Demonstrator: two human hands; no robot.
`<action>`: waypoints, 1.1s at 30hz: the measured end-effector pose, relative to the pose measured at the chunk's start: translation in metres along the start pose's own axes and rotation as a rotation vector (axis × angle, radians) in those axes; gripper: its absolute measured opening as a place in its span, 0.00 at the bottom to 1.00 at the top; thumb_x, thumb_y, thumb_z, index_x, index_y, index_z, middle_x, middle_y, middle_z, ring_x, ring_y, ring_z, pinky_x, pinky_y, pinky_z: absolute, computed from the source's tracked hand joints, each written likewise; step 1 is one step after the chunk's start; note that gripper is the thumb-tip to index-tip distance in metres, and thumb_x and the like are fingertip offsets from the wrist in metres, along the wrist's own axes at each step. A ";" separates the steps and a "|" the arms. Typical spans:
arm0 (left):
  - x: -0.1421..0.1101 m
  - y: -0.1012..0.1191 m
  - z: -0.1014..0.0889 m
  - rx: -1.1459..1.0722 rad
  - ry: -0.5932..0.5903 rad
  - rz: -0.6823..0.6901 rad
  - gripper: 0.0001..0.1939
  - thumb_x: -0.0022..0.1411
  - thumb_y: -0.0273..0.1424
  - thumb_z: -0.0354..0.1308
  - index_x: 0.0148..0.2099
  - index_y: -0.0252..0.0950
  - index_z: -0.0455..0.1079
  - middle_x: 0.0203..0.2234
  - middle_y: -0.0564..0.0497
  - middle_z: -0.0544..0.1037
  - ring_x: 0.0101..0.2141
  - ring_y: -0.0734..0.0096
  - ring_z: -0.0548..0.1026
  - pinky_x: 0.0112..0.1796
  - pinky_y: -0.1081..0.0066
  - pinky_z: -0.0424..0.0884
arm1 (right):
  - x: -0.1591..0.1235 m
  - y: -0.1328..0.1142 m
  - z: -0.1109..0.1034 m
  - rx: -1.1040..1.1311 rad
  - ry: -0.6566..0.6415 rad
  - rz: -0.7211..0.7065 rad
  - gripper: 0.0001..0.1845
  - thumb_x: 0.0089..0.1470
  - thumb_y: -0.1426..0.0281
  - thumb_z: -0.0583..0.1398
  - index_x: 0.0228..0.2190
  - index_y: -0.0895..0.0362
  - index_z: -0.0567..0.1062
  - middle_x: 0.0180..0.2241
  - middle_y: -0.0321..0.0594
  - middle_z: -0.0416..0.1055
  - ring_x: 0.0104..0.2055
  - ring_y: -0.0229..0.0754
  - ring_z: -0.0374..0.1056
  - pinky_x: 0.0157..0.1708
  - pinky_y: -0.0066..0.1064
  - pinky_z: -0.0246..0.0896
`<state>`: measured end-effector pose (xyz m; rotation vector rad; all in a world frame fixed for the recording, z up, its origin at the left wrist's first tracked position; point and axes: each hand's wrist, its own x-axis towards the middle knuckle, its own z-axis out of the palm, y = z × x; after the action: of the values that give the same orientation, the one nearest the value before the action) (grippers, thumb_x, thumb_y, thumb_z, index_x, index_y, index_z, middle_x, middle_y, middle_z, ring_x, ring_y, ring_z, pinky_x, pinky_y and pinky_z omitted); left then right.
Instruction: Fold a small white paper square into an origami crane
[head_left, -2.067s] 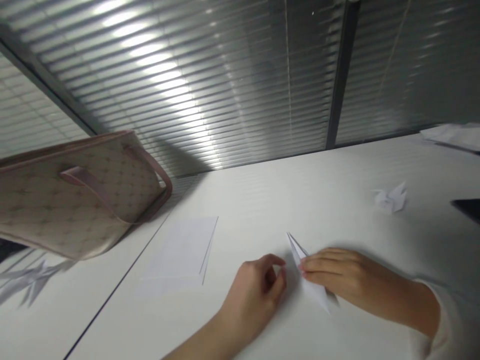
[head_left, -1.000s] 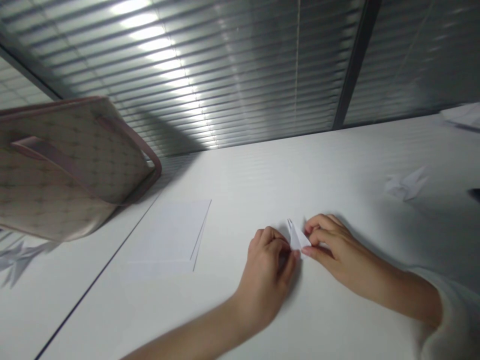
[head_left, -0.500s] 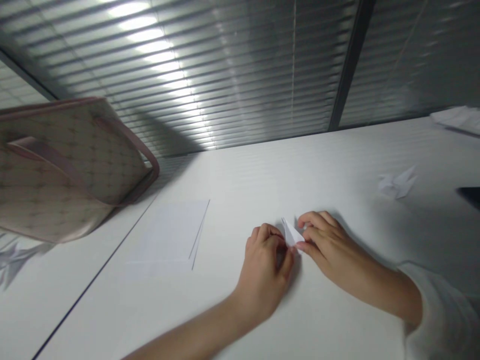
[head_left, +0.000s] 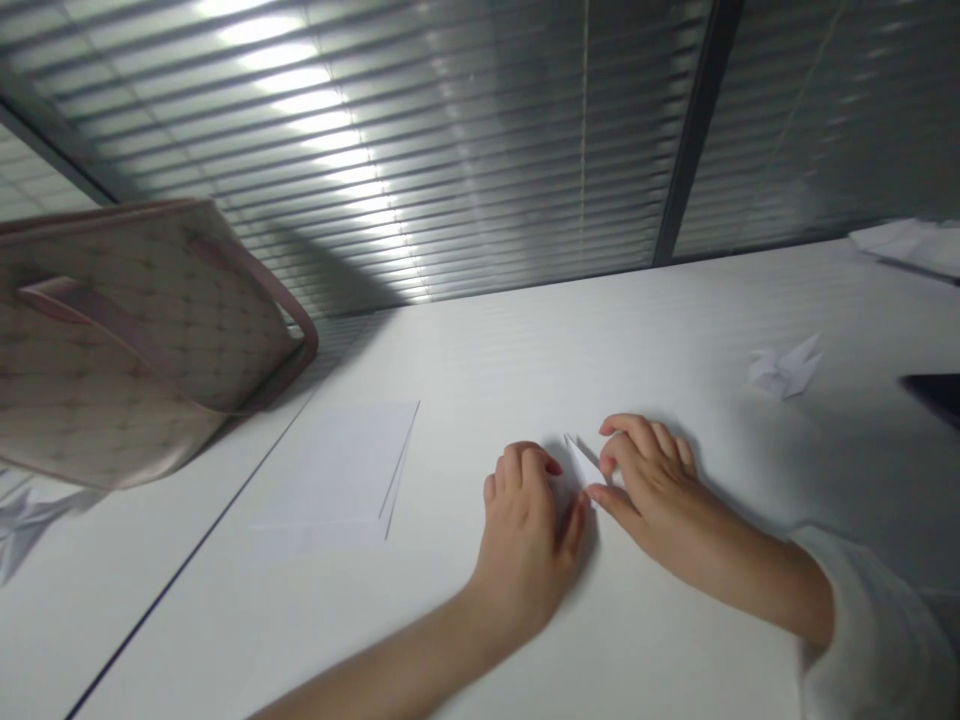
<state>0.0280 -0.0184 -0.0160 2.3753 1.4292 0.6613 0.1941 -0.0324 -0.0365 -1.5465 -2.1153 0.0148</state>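
A small folded white paper piece lies on the white table, its narrow tip pointing away from me. My left hand rests on the table at its left side, fingers curled and thumb pressing the paper's near end. My right hand is at its right side, index finger and thumb bent down onto the paper's edge. Most of the paper is hidden between the two hands.
A beige patterned bag with pink handles stands at the left. A stack of white sheets lies left of my hands. A folded paper crane sits at the right, a dark object at the right edge. Slatted blinds close the far side.
Both hands moved closer together over the paper, which has gone from a long flat shape under my right hand to a small piece pinched between both hands. The camera tilted slightly.
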 end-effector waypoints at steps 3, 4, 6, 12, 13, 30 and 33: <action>0.000 -0.001 0.000 -0.009 0.036 0.030 0.12 0.58 0.24 0.53 0.45 0.35 0.58 0.40 0.44 0.66 0.41 0.58 0.66 0.40 0.55 0.65 | 0.000 0.002 0.004 0.041 -0.008 0.061 0.09 0.54 0.72 0.59 0.34 0.54 0.61 0.41 0.44 0.63 0.48 0.52 0.59 0.42 0.44 0.55; 0.001 -0.001 0.000 -0.010 0.044 0.038 0.13 0.58 0.24 0.53 0.46 0.35 0.58 0.40 0.43 0.67 0.41 0.57 0.67 0.41 0.55 0.66 | 0.001 0.003 0.005 0.057 -0.014 0.069 0.09 0.53 0.72 0.59 0.34 0.54 0.61 0.40 0.43 0.63 0.47 0.51 0.59 0.42 0.44 0.55; 0.000 0.000 -0.001 0.009 0.052 0.075 0.15 0.57 0.24 0.53 0.47 0.35 0.59 0.41 0.42 0.68 0.41 0.57 0.67 0.41 0.55 0.67 | 0.002 0.005 0.006 0.075 -0.028 0.075 0.10 0.53 0.72 0.59 0.33 0.53 0.60 0.38 0.41 0.63 0.47 0.50 0.60 0.43 0.43 0.55; -0.016 0.001 -0.007 0.220 0.035 0.574 0.14 0.65 0.23 0.48 0.52 0.29 0.66 0.45 0.43 0.76 0.49 0.56 0.70 0.47 0.60 0.68 | 0.004 0.005 0.004 0.065 -0.034 0.083 0.11 0.51 0.77 0.57 0.30 0.53 0.59 0.38 0.41 0.62 0.42 0.48 0.61 0.39 0.41 0.54; -0.019 0.001 -0.008 0.261 0.038 0.621 0.15 0.66 0.23 0.46 0.52 0.26 0.66 0.45 0.42 0.77 0.49 0.57 0.71 0.47 0.62 0.68 | 0.004 0.005 0.004 0.064 -0.034 0.087 0.10 0.52 0.76 0.58 0.30 0.53 0.59 0.37 0.40 0.62 0.41 0.47 0.61 0.38 0.40 0.54; -0.020 -0.001 -0.015 0.225 -0.138 0.583 0.21 0.60 0.21 0.47 0.55 0.22 0.65 0.51 0.35 0.72 0.51 0.54 0.72 0.52 0.58 0.68 | 0.002 0.008 0.003 0.128 -0.018 0.039 0.04 0.57 0.69 0.57 0.30 0.53 0.65 0.34 0.38 0.66 0.38 0.45 0.63 0.36 0.37 0.53; -0.011 -0.008 -0.021 -0.030 -0.019 0.340 0.13 0.62 0.24 0.50 0.47 0.34 0.71 0.44 0.43 0.79 0.45 0.63 0.76 0.48 0.64 0.71 | 0.002 0.009 0.004 0.154 0.014 0.032 0.04 0.56 0.70 0.58 0.31 0.53 0.66 0.34 0.37 0.67 0.39 0.44 0.64 0.38 0.37 0.55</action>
<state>0.0066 -0.0246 -0.0045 2.6177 1.0068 0.7309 0.1995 -0.0267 -0.0420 -1.4848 -2.0274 0.1737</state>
